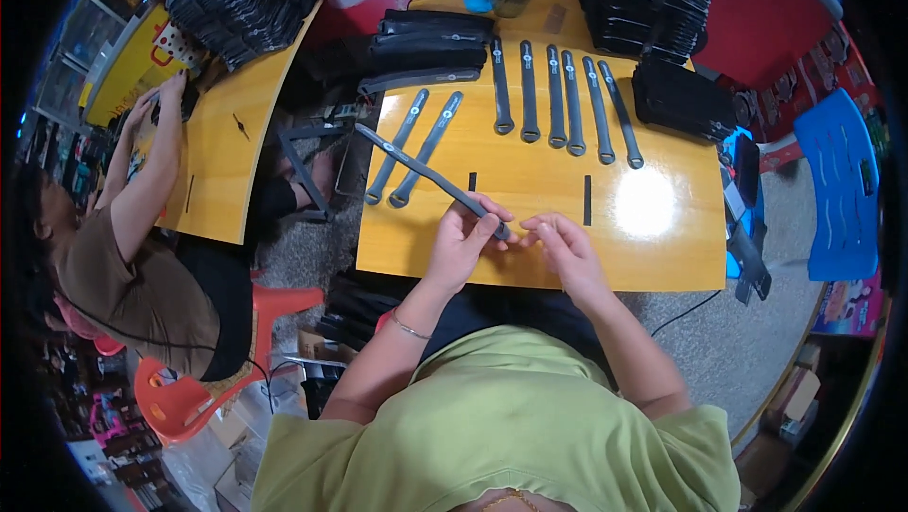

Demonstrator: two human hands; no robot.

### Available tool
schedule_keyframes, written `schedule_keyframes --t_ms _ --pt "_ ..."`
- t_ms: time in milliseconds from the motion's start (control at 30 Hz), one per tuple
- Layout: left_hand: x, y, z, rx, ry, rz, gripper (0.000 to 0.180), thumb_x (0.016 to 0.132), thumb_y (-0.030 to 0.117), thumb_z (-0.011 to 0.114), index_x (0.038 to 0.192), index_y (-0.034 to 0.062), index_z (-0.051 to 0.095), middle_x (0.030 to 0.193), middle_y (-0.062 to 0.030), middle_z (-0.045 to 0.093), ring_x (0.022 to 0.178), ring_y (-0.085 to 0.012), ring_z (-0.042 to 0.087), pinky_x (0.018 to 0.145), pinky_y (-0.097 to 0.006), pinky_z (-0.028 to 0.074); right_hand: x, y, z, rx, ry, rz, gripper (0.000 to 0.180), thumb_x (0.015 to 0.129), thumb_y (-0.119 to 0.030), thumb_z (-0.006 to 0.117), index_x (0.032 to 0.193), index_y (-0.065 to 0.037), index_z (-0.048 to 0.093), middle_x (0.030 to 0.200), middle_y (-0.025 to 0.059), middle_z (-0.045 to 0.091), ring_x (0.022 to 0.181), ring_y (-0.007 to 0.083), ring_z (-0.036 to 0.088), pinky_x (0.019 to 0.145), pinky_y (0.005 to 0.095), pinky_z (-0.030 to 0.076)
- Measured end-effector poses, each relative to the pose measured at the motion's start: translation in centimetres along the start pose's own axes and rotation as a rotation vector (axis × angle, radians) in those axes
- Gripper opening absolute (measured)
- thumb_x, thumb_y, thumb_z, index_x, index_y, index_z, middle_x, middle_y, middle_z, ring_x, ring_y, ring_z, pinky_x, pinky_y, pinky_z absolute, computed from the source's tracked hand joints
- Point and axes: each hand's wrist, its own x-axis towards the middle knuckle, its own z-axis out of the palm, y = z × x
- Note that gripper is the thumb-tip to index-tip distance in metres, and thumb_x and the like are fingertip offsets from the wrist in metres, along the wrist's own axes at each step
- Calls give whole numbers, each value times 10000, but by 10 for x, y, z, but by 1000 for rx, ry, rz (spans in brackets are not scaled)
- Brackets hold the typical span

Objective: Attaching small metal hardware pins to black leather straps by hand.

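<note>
A long dark grey strap (421, 168) slants across the near part of the table, its far end over two other straps (423, 153). My left hand (463, 240) is closed around its near end, above the table's front edge. Just right of that end is my right hand (566, 252), its thumb and fingers pinched together close to the strap's tip. Whatever is between those fingers is too small to make out. Farther back, several like straps (552, 96) lie side by side, each with a loop or ring at the near end.
Two short black strips (587, 200) lie on the yellow table (662, 252). Black bundles (421, 49) and a tall black stack (653, 1) are at the back, with a black pile (686, 101) at right. A co-worker (142, 276) sits at another table on the left.
</note>
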Motion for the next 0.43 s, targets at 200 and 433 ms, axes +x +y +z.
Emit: schedule_keyframes --t_ms 200,433 --pt "10 -21 17 88 -25 73 200 889 157 611 997 40 490 904 -97 605 733 -172 657 574 -228 522 -24 -4 -36 -146 305 -90 327 982 -222 378 1021 -15 629 837 2 582 653 44 419 592 184 353" --pt "26 -31 40 217 -100 35 178 874 131 630 980 34 526 897 -86 618 711 -167 655 521 -200 500 -42 10 -91 -246 544 -399 333 990 -277 370 1094 -60 599 816 23 579 665 58 416 601 198 348"
